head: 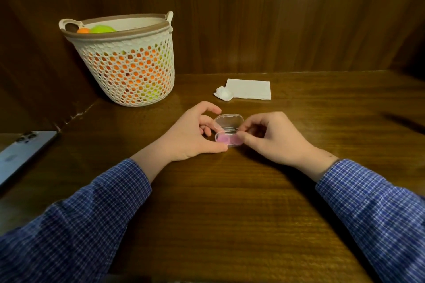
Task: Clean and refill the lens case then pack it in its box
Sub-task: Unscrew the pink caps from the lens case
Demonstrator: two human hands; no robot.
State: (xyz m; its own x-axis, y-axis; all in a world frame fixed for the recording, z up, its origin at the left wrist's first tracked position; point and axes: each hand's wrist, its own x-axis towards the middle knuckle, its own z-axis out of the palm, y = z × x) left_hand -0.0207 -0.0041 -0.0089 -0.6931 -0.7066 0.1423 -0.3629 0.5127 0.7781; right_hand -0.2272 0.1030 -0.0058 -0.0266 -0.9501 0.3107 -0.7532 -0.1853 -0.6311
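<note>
A small clear plastic box is shown at the middle of a dark wooden table, with its transparent lid swung open toward the far side. Inside its base a pink lens case is seen, lying flat. The box is flanked by both hands. The left hand is placed on the left side of the box, its fingers curled: the thumb is laid along the near left corner of the base, and the index finger is arched over the left edge of the lid; whether that fingertip touches the lid cannot be told. The right hand is placed on the right side, with its fingers curled and the fingertips brought together at the right end of the pink case, in what appears to be a pinch on its edge. Both forearms are covered by blue checked sleeves. Beyond the box, toward the back panel, a folded white tissue is laid flat, and a crumpled white wad is found just beside its left corner. At the far left a white perforated basket with a brown rim is stood on the table, and orange and yellow-green balls are visible over its rim and through its holes. At the left edge, a blue-grey smartphone is laid face down, well apart from the hands.
</note>
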